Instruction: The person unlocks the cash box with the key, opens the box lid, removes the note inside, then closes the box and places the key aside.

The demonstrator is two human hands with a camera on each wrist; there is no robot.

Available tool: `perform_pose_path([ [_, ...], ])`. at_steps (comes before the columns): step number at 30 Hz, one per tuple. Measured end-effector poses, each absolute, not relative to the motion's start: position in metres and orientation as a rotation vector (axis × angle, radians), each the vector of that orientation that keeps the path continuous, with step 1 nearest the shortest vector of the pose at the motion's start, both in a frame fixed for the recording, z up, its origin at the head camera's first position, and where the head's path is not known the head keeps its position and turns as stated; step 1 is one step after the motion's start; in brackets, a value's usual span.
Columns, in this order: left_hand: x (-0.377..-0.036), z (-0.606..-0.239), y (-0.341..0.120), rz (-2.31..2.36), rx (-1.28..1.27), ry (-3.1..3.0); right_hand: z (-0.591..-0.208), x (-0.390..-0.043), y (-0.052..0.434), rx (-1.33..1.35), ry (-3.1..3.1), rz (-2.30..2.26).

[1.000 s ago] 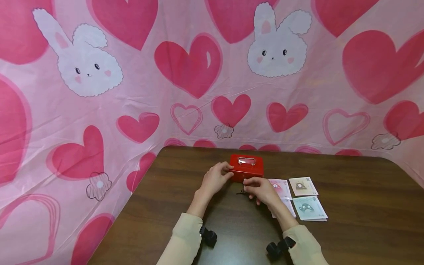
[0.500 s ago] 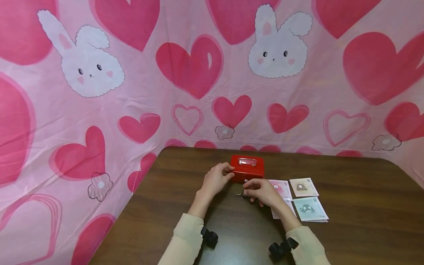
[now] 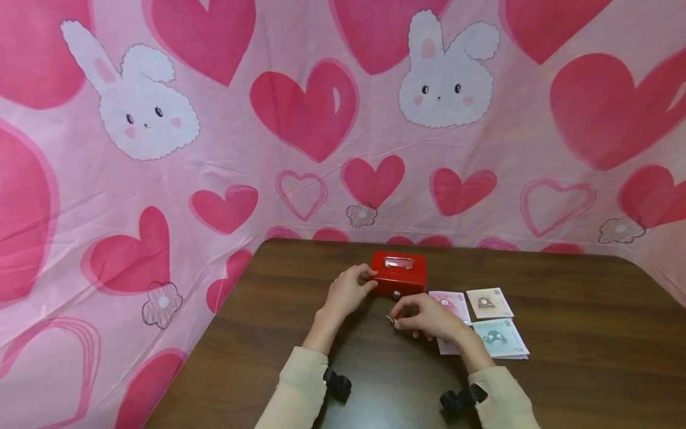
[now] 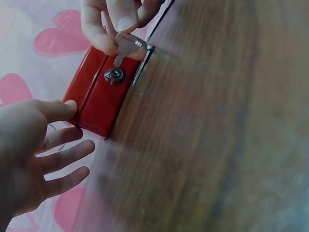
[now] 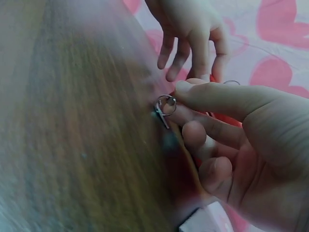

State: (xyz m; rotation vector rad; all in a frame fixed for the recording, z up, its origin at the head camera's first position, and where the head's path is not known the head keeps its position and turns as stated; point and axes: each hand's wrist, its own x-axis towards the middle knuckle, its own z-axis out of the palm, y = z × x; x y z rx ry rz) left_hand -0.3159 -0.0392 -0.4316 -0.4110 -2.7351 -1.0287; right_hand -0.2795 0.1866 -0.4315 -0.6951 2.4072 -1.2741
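Observation:
A red cash box (image 3: 398, 277) with a metal handle on its lid stands near the table's far edge, lid down. My left hand (image 3: 347, 293) holds its left end, the thumb against the front edge and the other fingers spread. In the left wrist view, the round lock (image 4: 114, 75) shows on the front face with no key in it. Just in front of the box, my right hand (image 3: 426, 316) pinches a small key (image 4: 127, 47) between thumb and index finger. A metal key ring (image 5: 167, 105) hangs from it, with another key apparently on the ring.
Play banknotes lie right of the box: pink ones (image 3: 452, 302) partly under the right hand, a brownish one (image 3: 489, 302) and greenish ones (image 3: 501, 338). The brown wooden table (image 3: 579, 322) meets a pink heart-patterned cloth (image 3: 300, 196) at the back and left.
The right hand has drawn the key back from the lock, towards the person, and the lock now shows. The left hand has stayed at the box's left end.

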Motion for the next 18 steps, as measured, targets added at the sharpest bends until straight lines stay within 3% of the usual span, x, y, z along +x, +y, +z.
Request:
perform_pose_path([
  [18,-0.3163,-0.4328,-0.0366,-1.095,-0.461,-2.641,-0.4235,-0.2740,0.1860,-0.775,2.291,-1.151],
])
